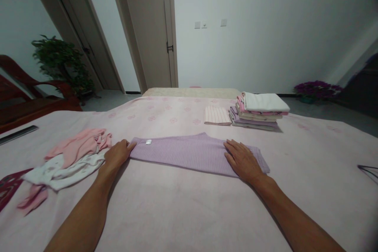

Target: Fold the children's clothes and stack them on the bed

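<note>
Purple ribbed pants [183, 151] lie flat in front of me, folded into a long strip across the bed, with a small white tag near the left end. My left hand [118, 152] is closed on that left end, thumb over the fabric. On the wider right part rests my right hand [242, 160], palm down with fingers stretched out on the cloth. Left of my left hand is a loose heap of clothes: a pink garment [78, 147] over a white patterned one [66, 175].
A pale pink sheet [183, 204] covers the surface. Toward the back right stands a stack of folded clothes [260, 112], white on top, beside a folded striped piece [217, 115]. A wooden chair [44, 94] and a green plant [60, 61] are at left.
</note>
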Action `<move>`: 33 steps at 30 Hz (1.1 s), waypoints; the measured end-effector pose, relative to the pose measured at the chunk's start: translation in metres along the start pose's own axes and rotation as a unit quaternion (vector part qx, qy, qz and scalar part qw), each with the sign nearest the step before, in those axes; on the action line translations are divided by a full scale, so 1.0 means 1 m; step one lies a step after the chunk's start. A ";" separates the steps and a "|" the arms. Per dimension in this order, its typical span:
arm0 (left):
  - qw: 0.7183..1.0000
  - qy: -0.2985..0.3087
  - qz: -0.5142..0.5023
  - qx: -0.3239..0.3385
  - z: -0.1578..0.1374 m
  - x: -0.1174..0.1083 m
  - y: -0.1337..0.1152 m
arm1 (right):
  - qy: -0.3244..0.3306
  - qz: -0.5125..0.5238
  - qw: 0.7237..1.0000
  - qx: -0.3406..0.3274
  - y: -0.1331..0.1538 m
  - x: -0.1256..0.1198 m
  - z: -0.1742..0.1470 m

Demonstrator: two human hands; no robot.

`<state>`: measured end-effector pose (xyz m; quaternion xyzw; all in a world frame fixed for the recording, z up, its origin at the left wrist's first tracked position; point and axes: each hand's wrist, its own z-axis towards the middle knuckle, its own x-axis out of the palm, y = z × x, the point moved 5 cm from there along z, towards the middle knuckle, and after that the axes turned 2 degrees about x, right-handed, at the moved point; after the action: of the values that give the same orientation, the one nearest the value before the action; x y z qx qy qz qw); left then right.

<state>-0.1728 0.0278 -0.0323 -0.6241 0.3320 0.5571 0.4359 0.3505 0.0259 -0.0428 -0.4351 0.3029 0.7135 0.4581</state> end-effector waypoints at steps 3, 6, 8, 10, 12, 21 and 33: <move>1.000 -0.006 0.010 0.017 0.001 0.001 0.000 | -0.001 0.007 1.000 0.000 0.000 -0.001 0.000; 0.999 -0.022 -0.006 0.029 -0.001 -0.003 -0.002 | 0.000 0.009 1.000 0.003 0.000 -0.002 0.000; 0.999 -0.032 -0.027 0.029 -0.002 -0.005 -0.003 | 0.001 0.010 1.000 0.004 0.001 -0.004 0.001; 0.998 -0.041 -0.041 0.027 -0.002 -0.006 -0.003 | 0.000 0.010 1.000 0.005 0.002 -0.005 0.001; 0.997 -0.049 -0.055 0.024 -0.001 -0.006 -0.003 | 0.000 0.009 1.000 0.005 0.003 -0.005 0.001; 0.957 -0.132 -0.250 0.066 -0.017 -0.042 -0.027 | -0.042 0.063 0.997 -0.018 0.011 -0.022 0.002; 0.852 -0.031 -0.459 0.251 -0.096 -0.056 -0.197 | 0.147 0.729 0.619 0.252 0.090 -0.026 0.019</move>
<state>0.0345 0.0147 0.0571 -0.5569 0.1227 0.2105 0.7940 0.2670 -0.0044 -0.0079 -0.0378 0.7516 0.6358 -0.1717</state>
